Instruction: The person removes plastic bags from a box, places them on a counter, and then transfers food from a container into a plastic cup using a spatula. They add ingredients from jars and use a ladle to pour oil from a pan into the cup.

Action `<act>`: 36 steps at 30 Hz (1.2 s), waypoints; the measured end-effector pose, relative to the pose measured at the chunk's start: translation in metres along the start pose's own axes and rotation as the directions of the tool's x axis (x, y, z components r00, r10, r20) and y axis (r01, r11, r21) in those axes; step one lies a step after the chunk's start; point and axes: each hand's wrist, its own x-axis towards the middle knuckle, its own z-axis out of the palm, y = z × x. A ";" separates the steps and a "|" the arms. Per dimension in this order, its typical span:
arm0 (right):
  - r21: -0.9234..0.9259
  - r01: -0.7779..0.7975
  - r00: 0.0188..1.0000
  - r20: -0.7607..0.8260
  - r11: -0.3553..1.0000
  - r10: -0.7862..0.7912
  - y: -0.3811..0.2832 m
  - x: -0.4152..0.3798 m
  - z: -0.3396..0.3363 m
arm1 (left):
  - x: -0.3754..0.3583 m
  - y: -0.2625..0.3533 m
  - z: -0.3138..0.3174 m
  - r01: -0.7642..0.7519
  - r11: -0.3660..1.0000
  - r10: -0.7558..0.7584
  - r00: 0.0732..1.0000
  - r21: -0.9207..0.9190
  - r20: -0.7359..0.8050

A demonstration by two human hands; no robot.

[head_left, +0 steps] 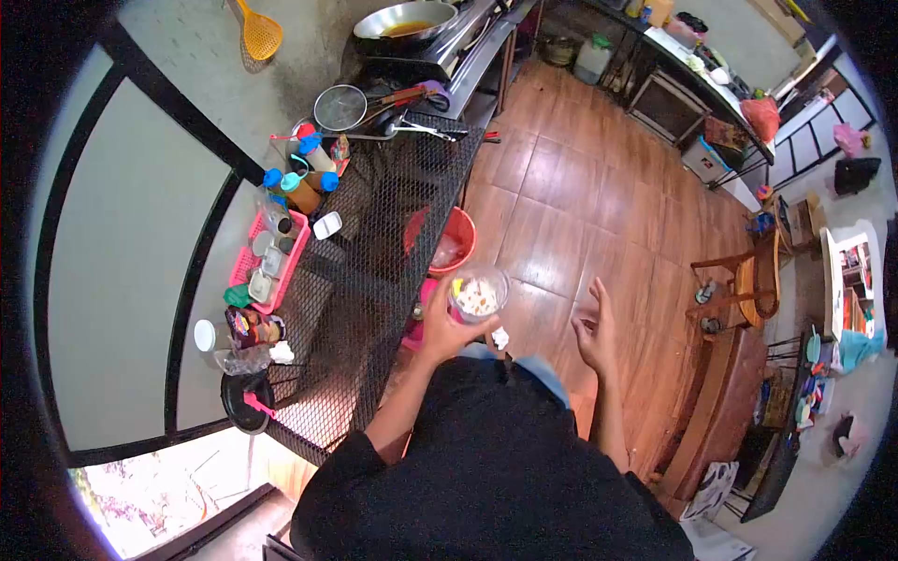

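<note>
A clear plastic tub [479, 292] with white and orange-brown pieces inside and a bit of yellow at its left side sits in my left hand [444, 323]. My fingers wrap round the tub's left and near side, in front of my body and just right of the black mesh table [374, 280]. Off to the right, my right hand [596, 327] is raised over the floor with fingers apart and nothing in it. A small crumpled white piece [500, 338] shows just below the tub.
Along the mesh table's left side stand a pink basket [301, 245] of jars, squeeze bottles [299, 192] and a white-lidded jar [208, 335]. A red bucket [458, 238] is beyond the table edge. A wooden chair [748, 280] stands right, a wok [407, 21] far left.
</note>
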 end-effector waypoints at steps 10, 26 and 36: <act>-0.038 -0.159 0.942 0.292 0.986 0.163 0.058 0.199 0.045 | 0.134 -0.029 0.032 0.068 0.998 -0.061 0.966 0.018 -0.251; -0.096 0.831 0.256 0.940 0.548 -0.225 0.091 0.459 0.394 | 0.229 -0.005 0.116 0.300 0.932 -0.333 0.484 -0.204 -0.809; -0.169 0.794 0.436 0.828 0.584 -0.353 0.105 0.450 0.443 | 0.239 -0.048 0.084 0.410 0.893 -0.378 0.462 -0.184 -0.802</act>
